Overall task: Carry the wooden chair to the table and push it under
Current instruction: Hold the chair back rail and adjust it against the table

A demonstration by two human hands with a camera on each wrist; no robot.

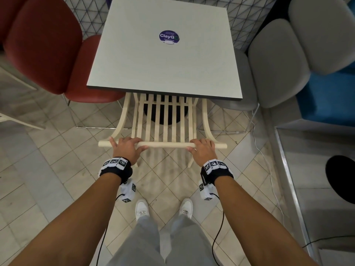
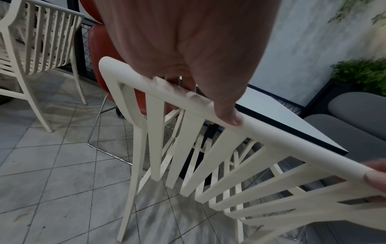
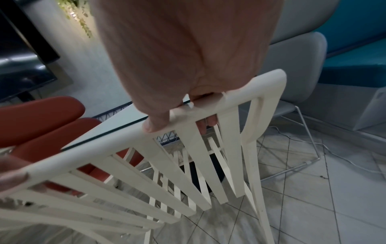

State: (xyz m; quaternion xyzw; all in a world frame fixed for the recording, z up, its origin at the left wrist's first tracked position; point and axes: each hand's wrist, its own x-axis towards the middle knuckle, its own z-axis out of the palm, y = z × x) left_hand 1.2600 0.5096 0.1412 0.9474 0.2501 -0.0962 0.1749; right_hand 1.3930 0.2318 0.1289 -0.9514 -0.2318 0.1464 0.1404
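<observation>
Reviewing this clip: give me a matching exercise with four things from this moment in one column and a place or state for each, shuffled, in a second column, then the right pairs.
Things:
1. wooden chair
2. left hand
3. red chair
4. round purple sticker

Places or states:
A. in the middle of the table top
B. grips the top rail near its left end
C. seat partly under the table's near edge, back still out
D. stands at the table's left side

Pairs: 1-C, 2-B, 3-D, 4-A
</observation>
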